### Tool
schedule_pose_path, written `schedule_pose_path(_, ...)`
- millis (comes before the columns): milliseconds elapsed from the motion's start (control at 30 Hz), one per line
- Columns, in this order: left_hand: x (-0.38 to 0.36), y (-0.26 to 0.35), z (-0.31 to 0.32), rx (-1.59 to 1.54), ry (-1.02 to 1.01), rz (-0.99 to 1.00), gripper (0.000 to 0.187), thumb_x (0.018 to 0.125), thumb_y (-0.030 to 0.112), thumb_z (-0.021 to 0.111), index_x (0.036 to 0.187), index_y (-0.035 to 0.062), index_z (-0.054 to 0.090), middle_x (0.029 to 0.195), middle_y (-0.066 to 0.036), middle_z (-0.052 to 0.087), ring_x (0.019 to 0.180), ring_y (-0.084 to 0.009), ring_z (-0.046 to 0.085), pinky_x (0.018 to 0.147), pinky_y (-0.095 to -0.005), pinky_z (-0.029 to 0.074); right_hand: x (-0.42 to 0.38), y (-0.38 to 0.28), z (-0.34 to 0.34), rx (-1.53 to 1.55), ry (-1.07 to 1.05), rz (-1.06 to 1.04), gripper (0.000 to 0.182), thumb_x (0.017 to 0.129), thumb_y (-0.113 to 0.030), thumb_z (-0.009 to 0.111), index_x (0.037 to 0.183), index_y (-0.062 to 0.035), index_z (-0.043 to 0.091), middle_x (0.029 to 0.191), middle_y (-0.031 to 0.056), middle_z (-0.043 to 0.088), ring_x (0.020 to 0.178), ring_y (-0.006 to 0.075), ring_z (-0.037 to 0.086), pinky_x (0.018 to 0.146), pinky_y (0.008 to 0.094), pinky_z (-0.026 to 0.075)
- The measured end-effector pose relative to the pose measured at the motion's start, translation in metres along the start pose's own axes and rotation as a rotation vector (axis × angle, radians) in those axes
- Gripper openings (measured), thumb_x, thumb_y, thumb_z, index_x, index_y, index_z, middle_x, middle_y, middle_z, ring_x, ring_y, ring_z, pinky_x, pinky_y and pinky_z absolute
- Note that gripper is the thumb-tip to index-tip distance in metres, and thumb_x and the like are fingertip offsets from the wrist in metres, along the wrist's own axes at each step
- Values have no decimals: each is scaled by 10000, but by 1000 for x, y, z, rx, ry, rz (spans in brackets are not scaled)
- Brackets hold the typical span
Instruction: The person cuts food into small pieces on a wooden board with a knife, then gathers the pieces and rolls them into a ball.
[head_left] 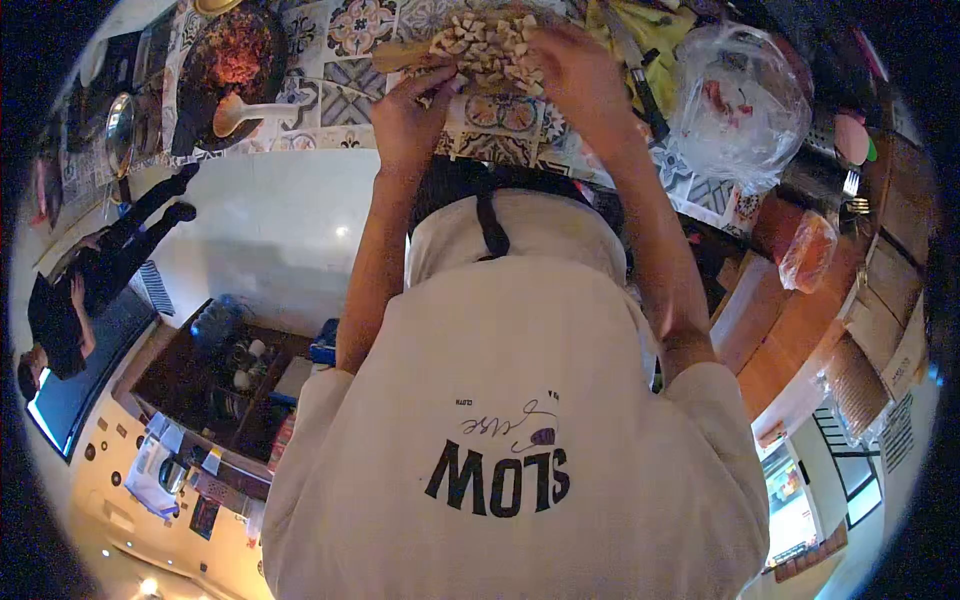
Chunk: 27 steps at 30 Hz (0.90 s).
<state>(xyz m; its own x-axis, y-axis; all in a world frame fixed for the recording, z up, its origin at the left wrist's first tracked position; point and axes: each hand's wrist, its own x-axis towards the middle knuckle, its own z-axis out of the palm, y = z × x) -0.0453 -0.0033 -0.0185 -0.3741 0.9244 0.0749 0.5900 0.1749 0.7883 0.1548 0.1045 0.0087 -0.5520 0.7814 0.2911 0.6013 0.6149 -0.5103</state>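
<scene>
A pale shirt (510,420) fills the lower view, and beyond it runs a patterned tile counter (350,60). On the counter, a crumpled clear bag (740,100) lies to the right and a dark pan (235,60) of reddish food sits to the left, with a wooden spoon (250,110) propped on its near edge. Between them is a wooden board (410,55), which both hands meet. The left hand (405,115) has its fingers curled up around the board's near left edge in what looks like a firm hold. The right hand (585,85) is arched over the right side of the heap; its fingertips are hidden, so I cannot tell whether it grips the board or only steadies the load. The load is a mound of pale chopped pieces (485,45), all gathered on the board. A knife (640,80) lies apart on a yellow cloth to the right (untouched by either hand), so the cutting looks done. The pieces have not left the board, and none can be made out in the pan. A person in black (100,270) stands well off at the left.
</scene>
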Motion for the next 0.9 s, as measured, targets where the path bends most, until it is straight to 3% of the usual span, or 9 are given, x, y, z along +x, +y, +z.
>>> schedule_pose_path(133,-1,6,-5,6,-16,-46,162,817,162,776,971,111,776,973,-104,746,844,-218,734,736,-312,568,-38,34,-37,-257,21,293,321,888,-179,650,1194,-82,648,1067,187,650,985,411,632,851,487,517)
schedule_pose_path(267,-3,4,-3,99,-30,-52,154,813,164,773,957,108,774,948,-91,748,767,-203,734,692,-314,572,-71,55,-34,-352,16,272,373,874,-172,669,1212,-35,594,1089,251,617,1031,445,580,895,514,472)
schedule_pose_path(367,-4,0,1,115,22,58,149,805,156,774,943,100,770,927,-95,746,732,-198,729,677,-315,572,-73,64,-35,-414,-17,303,431,870,-181,677,1243,-12,542,1098,266,608,1065,453,574,908,512,466)
schedule_pose_path(467,-4,2,2,61,29,46,142,797,148,778,928,94,767,920,-101,744,724,-208,726,675,-315,572,-76,77,-32,-268,23,277,470,897,-221,671,1267,0,484,1101,272,612,1033,457,594,878,509,483)
schedule_pose_path(567,-3,4,3,9,51,41,136,788,146,787,909,88,763,905,-106,741,713,-215,722,674,-316,572,-68,42,-48,13,-28,512,452,927,-261,661,1254,-13,472,1034,260,641,941,455,635,803,511,506)
schedule_pose_path(667,-4,-1,5,-32,53,31,132,787,147,791,899,82,762,873,-110,738,705,-211,719,671,-317,572,-69,38,-51,-42,60,445,387,963,-274,629,1222,-34,469,891,232,666,816,442,663,703,500,518)
schedule_pose_path(767,-6,-5,8,-31,79,24,141,783,158,799,894,77,765,845,-116,733,701,-213,719,667,-318,571,-54,10,-75,-110,53,649,327,979,-254,609,1199,-53,474,784,214,663,778,423,674,660,489,513)
schedule_pose_path(800,-7,-5,8,-21,81,15,147,785,168,799,895,78,766,836,-115,734,703,-215,720,667,-317,570,-56,8,-74,-170,84,546,320,973,-280,578,1194,-72,477,857,228,689,799,445,681,681,538,535)
schedule_pose_path(900,-6,-2,8,13,82,-4,163,788,200,797,898,82,770,810,-113,735,709,-219,725,669,-314,569,-62,-19,-67,-42,-178,479,252,965,-238,569,1125,-55,502,822,226,684,775,455,675,649,546,531)
